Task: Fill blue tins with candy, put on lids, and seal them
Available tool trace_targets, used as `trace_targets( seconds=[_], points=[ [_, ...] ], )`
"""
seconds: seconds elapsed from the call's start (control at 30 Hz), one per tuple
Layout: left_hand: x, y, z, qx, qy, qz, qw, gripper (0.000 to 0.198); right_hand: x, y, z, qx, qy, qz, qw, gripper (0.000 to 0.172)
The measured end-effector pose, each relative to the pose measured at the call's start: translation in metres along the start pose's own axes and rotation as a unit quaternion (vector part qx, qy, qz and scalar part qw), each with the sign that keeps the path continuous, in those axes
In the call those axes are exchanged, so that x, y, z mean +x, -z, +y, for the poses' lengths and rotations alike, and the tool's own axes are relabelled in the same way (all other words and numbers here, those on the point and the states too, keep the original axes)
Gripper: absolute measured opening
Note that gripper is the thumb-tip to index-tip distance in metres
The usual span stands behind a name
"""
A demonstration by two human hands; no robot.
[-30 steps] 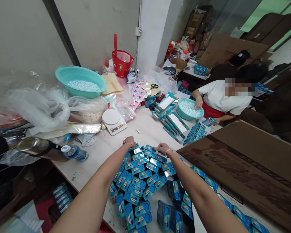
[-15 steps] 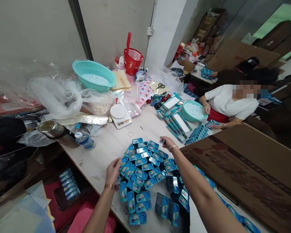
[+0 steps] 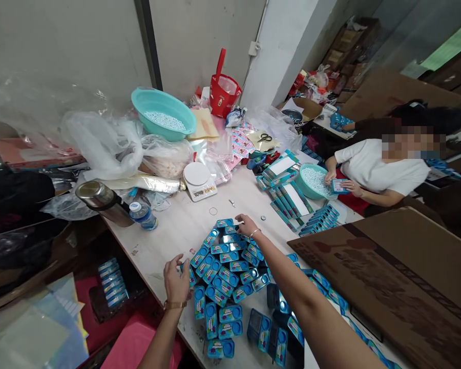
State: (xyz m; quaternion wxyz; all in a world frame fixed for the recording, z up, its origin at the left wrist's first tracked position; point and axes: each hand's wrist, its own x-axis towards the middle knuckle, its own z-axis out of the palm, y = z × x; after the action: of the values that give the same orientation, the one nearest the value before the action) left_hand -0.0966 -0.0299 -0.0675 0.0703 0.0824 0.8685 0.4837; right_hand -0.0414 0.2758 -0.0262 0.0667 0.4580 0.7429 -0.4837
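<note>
Many small blue tins point(image 3: 229, 279) with printed labels and a round recess lie in a spread cluster on the table. My left hand point(image 3: 176, 279) is at the cluster's left edge, fingers apart, beside a tin partly hidden behind it. Over the far edge of the cluster reaches my right hand point(image 3: 247, 225), its fingers stretched to the left just above or touching the tins; nothing shows in its grasp. A small round grey piece point(image 3: 263, 218) lies on the table to its right. Darker tins point(image 3: 259, 328) stand at the near right, partly behind my right forearm.
A large cardboard box point(image 3: 353, 256) stands at the right. Further back are a white scale point(image 3: 197, 177), a turquoise basin point(image 3: 165, 120) of white pellets, and a steel flask point(image 3: 100, 200) beside a water bottle point(image 3: 143, 216). Across the table a co-worker handles a blue tin point(image 3: 338, 186).
My right hand has moved left to the far tins; the small round piece now lies on the table. My left hand has spread its fingers. The co-worker has lifted a tin.
</note>
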Motion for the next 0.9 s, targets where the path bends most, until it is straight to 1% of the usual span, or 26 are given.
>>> trace_targets(
  seconds=[0.07,0.1,0.23,0.3,0.47,0.53,0.63,0.8,0.9],
  points=[
    [0.01,-0.011,-0.004,0.055,-0.023,-0.015,0.998,0.05,-0.001,0.003,0.001,-0.011,-0.003,0.003,1.0,0.044],
    [0.013,-0.016,-0.006,0.078,-0.027,-0.023,0.996,0.049,-0.001,0.004,0.002,-0.016,-0.008,0.003,1.0,0.041],
    [0.014,-0.03,-0.015,0.127,-0.027,-0.038,0.991,0.05,-0.001,0.003,0.006,-0.027,-0.021,-0.01,0.999,0.021],
    [0.013,-0.033,-0.019,0.129,-0.019,-0.037,0.991,0.05,-0.001,0.002,0.006,-0.03,-0.02,-0.018,0.999,0.016],
    [0.011,-0.033,-0.026,0.101,-0.004,-0.029,0.994,0.055,0.001,0.004,0.002,-0.048,-0.014,-0.043,0.998,0.022],
    [0.011,-0.034,-0.027,0.096,0.004,-0.023,0.995,0.057,0.001,0.005,-0.001,-0.054,-0.009,-0.05,0.997,0.028],
    [0.011,-0.034,-0.026,0.094,0.011,-0.024,0.995,0.056,0.001,0.006,-0.005,-0.067,-0.007,-0.045,0.997,0.039],
    [0.011,-0.034,-0.024,0.09,0.024,-0.025,0.995,0.064,0.0,0.003,-0.004,-0.114,-0.017,-0.03,0.993,0.034],
    [0.01,-0.033,-0.021,0.089,0.027,-0.024,0.995,0.067,0.005,0.001,-0.001,-0.155,-0.03,-0.013,0.987,0.033]
  ],
)
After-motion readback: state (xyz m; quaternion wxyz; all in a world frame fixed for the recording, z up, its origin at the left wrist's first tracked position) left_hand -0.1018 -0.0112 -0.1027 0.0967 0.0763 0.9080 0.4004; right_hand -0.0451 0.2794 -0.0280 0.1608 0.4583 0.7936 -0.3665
